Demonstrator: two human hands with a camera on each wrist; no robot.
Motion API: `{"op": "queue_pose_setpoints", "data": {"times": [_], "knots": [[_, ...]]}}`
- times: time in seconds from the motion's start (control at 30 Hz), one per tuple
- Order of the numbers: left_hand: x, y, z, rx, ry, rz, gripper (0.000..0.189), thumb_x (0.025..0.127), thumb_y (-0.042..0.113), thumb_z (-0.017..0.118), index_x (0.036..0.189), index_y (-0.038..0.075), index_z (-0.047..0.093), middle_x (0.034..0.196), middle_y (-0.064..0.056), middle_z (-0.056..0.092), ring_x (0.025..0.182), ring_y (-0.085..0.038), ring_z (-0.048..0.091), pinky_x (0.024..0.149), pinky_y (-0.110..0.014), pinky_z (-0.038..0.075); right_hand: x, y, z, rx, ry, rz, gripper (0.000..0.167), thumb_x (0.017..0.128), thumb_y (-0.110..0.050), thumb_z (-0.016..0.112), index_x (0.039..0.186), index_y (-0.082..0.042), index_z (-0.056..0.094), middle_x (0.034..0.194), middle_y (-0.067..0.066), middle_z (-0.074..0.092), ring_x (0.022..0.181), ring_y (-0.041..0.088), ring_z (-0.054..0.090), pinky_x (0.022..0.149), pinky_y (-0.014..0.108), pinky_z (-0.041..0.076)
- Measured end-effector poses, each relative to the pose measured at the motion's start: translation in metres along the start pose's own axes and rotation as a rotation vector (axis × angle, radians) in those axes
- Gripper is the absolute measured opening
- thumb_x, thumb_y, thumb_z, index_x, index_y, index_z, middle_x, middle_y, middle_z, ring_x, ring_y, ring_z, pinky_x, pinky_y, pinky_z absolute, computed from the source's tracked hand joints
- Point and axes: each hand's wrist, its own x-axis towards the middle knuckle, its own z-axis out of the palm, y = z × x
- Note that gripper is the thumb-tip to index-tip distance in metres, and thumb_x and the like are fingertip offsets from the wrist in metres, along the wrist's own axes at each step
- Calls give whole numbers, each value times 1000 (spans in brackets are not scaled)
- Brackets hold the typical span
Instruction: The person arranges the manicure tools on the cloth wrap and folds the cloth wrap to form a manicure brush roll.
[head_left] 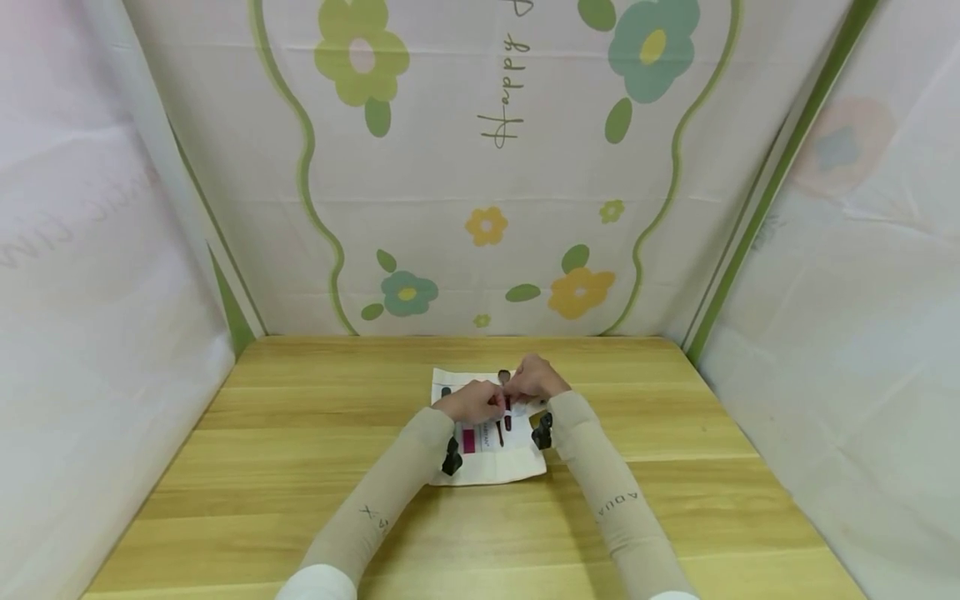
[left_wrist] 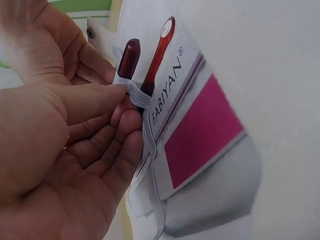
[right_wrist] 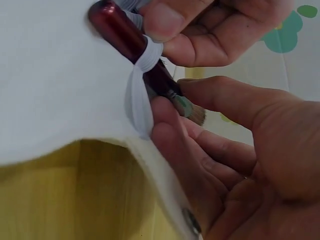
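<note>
A white cloth brush roll (head_left: 487, 473) lies spread on the table, with an elastic strip stitched across it. A dark red makeup brush (right_wrist: 120, 32) passes through one elastic loop (right_wrist: 150, 54), its bristles pointing away from me. My left hand (head_left: 478, 402) pinches the elastic between thumb and fingertips, beside the brush handle. On the other side, my right hand (head_left: 534, 379) pinches the brush near its ferrule. A slimmer brown-red handle (left_wrist: 159, 57) with a white oval end sits beside it under the elastic. Printed FABIYAN lettering and a magenta block (left_wrist: 205, 132) show behind the strip.
The wooden table (head_left: 300, 450) extends around the roll. A printed floral cloth (head_left: 450, 167) hangs behind it, with white cloth sides at left and right. A metal snap (right_wrist: 191, 220) sits at the roll's edge. Black wrist cameras (head_left: 452, 458) are strapped to both sleeves.
</note>
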Motion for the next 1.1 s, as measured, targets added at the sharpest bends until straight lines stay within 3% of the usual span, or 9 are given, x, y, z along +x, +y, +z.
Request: {"op": "queue_pose_setpoints", "data": {"times": [0.33,0.47,0.77,1.1], "knots": [[2,2,1,23,7,-3,16,107,12,58,96,13,70,92,2,69,79,-10,58,79,-29,49,7,-3,9,8,163,-61,29,91,-15,80,68,2,78,67,16,75,48,13,55,47,24,41],[1,1,-1,21,8,-4,16,107,12,58,97,12,70,92,1,69,78,-10,57,78,-28,49,9,-1,11,42,176,-82,29,92,-17,80,68,0,78,66,14,75,49,14,56,48,24,43],[0,-1,-2,9,4,10,16,108,12,58,100,11,71,92,1,69,80,-11,58,79,-28,48,2,0,4,138,110,-40,29,91,-17,80,69,2,76,62,14,70,48,14,50,47,27,41],[-2,-3,-1,-5,2,6,16,108,12,57,104,10,72,98,0,71,83,-10,60,80,-28,50,-7,4,1,129,6,-34,18,90,-21,82,81,-6,84,73,8,78,59,17,69,53,27,54]]}}
